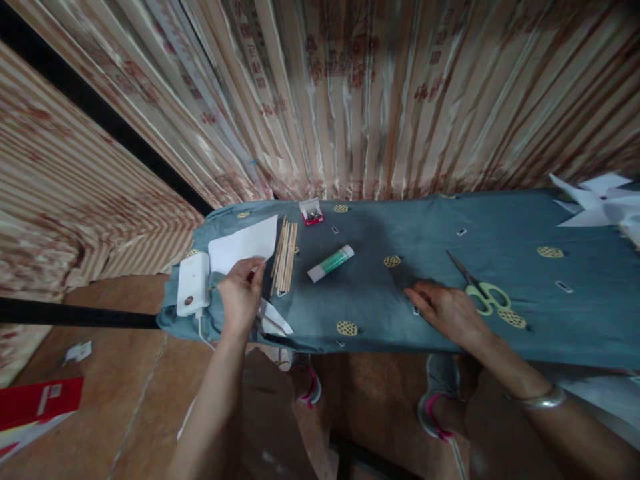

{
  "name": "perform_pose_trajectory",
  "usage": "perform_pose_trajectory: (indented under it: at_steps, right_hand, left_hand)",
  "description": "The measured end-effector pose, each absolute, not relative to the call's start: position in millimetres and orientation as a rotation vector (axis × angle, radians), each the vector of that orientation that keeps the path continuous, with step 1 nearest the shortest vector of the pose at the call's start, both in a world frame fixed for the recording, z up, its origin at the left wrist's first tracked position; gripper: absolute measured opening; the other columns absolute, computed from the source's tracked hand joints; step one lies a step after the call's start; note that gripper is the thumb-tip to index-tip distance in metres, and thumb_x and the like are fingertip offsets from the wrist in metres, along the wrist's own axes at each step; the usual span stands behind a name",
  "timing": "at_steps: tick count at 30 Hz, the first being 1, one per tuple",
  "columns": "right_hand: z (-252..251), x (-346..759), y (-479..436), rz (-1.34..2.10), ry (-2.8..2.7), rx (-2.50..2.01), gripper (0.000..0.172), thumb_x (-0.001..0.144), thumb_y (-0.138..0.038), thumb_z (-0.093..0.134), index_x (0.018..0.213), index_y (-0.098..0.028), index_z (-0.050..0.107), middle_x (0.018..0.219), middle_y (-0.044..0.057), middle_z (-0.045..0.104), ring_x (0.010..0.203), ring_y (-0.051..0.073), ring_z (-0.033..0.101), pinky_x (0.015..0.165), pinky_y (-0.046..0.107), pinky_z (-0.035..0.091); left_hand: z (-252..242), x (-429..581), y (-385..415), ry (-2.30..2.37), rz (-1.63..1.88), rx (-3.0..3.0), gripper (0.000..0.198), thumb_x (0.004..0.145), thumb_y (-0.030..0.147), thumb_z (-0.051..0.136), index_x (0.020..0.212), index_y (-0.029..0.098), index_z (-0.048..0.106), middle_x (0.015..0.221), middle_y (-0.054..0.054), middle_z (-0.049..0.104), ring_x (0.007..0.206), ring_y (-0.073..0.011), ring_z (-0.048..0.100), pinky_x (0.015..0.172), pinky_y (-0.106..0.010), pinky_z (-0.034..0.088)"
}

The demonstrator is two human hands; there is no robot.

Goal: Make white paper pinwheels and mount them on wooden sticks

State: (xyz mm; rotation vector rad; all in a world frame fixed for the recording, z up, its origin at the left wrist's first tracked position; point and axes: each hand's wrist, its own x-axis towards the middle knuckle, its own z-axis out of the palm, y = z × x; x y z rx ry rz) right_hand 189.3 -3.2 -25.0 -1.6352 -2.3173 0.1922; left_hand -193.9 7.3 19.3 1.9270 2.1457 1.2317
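My left hand (pixel 241 291) pinches the near edge of a white paper sheet (pixel 240 245) at the left end of the cloth-covered table. Beside it lie several thin wooden sticks (pixel 285 259) in a loose bundle. A glue stick (pixel 331 263) with a green label rests in the middle. My right hand (pixel 440 308) is low over the cloth, its fingers curled; whether anything is in them is hidden. Close to its right lies a pair of scissors (pixel 483 288) with light green handles, blades pointing away. Another white paper piece (pixel 274 319) lies under my left wrist.
A small red box (pixel 312 213) of metal pins stands open at the back. On the left is a white power bank (pixel 193 285) with a cable. White paper pinwheels (pixel 597 201) occupy the far right. Curtains (pixel 350 100) hang behind the table (pixel 380 300).
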Motion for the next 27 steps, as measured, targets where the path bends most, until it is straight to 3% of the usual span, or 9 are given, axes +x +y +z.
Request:
perform_pose_trajectory:
  at_steps: [10,20,27]
  right_hand:
    - [-25.1,189.8,-6.7,0.165,-2.315,-1.607,0.036,0.098,-0.039,0.039,0.072,-0.021,0.057,0.063,0.003,0.065,0.059,0.020,0.066,0.055,0.029,0.035]
    - [-13.3,222.7,-6.2,0.141,-2.221,-1.736,0.024,0.092,-0.028,0.044,0.081,-0.021,0.064,0.070,0.005,0.071,0.064,0.022,0.068,0.058,0.030,0.044]
    - [-12.0,256.2,-8.5,0.107,-2.074,-1.633,0.032,0.092,-0.022,0.038,0.107,-0.016,0.066,0.104,0.012,0.074,0.094,0.027,0.069,0.085,0.039,0.053]
  left_hand:
    - [28.0,-124.8,-16.7,1.619,1.276,2.412,0.012,0.092,0.018,0.056,0.097,0.017,0.066,0.105,-0.007,0.074,0.097,-0.0167,0.071,0.088,-0.029,0.059]
    - [10.5,-53.0,-43.2,1.066,1.036,2.458,0.017,0.096,0.017,0.046,0.105,0.016,0.061,0.112,-0.011,0.071,0.103,-0.0154,0.070,0.086,-0.026,0.060]
    - [-0.1,-35.6,-48.9,0.979,0.935,2.404,0.017,0.096,0.018,0.047,0.106,0.016,0.061,0.110,-0.010,0.073,0.102,-0.0158,0.070,0.088,-0.028,0.059]
